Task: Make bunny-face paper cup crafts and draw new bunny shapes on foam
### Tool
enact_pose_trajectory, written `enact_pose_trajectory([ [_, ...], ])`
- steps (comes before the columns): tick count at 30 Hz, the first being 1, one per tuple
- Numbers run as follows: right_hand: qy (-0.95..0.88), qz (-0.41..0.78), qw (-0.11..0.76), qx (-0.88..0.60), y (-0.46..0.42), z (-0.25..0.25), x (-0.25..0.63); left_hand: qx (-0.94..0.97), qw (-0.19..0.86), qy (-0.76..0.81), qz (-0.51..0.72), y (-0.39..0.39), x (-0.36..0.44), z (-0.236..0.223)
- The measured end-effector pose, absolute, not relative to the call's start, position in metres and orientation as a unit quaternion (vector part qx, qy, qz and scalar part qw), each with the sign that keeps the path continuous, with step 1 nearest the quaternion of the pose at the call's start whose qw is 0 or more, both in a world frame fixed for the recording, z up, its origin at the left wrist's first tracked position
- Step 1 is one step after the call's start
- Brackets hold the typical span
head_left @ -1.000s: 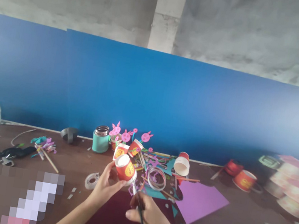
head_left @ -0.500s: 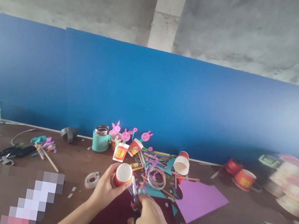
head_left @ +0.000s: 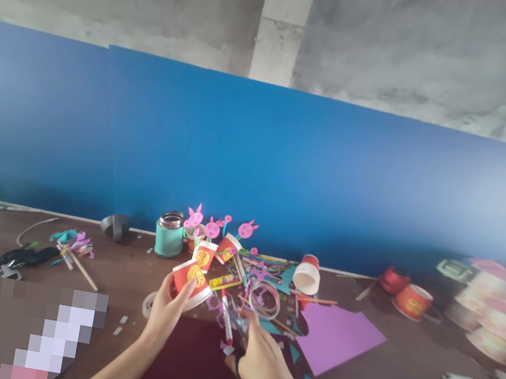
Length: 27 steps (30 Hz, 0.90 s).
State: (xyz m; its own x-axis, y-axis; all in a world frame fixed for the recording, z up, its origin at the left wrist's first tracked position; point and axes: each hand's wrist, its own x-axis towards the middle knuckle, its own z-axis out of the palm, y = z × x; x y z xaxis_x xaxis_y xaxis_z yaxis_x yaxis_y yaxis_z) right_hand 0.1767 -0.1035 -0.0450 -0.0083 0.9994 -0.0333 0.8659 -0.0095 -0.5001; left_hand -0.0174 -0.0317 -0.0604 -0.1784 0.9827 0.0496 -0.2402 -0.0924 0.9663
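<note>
My left hand (head_left: 169, 309) is closed around a red paper cup (head_left: 191, 281) with a yellow emblem, tilted so that its white rim points down toward me. In my right hand (head_left: 260, 354) is a pair of scissors (head_left: 242, 375), its dark handle looped on my fingers and its blades partly hidden and blurred. Between my hands a white marker (head_left: 227, 320) lies on the table. Just beyond stand small red cups (head_left: 203, 257) with pink paper animal faces (head_left: 212, 228) on green stems. A tape roll (head_left: 148, 304) sits partly hidden behind my left hand.
A teal thermos (head_left: 169, 235) stands at the back. Paper scraps, straws and a clear tape roll (head_left: 264, 300) crowd the middle. Purple paper (head_left: 340, 340) lies to the right, with white-red cups (head_left: 307, 276) behind it. Stacked cups (head_left: 498, 315) fill the far right; a blue partition (head_left: 258, 158) borders the table.
The cup in my left hand has turned from mouth up to tipped over, showing its printed side, and moved slightly left. My right hand with the scissors has shifted slightly right, away from the cup.
</note>
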Motion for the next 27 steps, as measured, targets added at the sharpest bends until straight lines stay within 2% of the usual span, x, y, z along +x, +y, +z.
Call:
enact_pose_trajectory([
  [4, -0.662, 0.212, 0.211, -0.687, -0.092, -0.055, 0.189, 0.349, 0.586, 0.386, 0.621, -0.038, -0.014, -0.057],
  [9, -0.639, 0.065, 0.172, -0.747, -0.084, -0.051, 0.197, 0.268, 0.710, 0.375, 0.533, -0.047, -0.008, -0.053],
  [12, -0.638, 0.117, 0.161, -0.743, -0.081, -0.051, 0.202, 0.217, 0.763, 0.365, 0.487, -0.049, -0.009, -0.050],
  [20, -0.672, 0.242, 0.244, -0.656, -0.071, -0.072, 0.214, 0.193, 0.821, 0.266, 0.466, -0.051, -0.016, -0.043],
  [22, -0.665, 0.206, 0.248, -0.674, -0.070, -0.070, 0.218, 0.190, 0.839, 0.235, 0.453, -0.051, -0.016, -0.045],
  [27, -0.634, 0.024, 0.215, -0.742, -0.071, -0.060, 0.225, 0.211, 0.855, 0.196, 0.431, -0.052, -0.016, -0.052],
])
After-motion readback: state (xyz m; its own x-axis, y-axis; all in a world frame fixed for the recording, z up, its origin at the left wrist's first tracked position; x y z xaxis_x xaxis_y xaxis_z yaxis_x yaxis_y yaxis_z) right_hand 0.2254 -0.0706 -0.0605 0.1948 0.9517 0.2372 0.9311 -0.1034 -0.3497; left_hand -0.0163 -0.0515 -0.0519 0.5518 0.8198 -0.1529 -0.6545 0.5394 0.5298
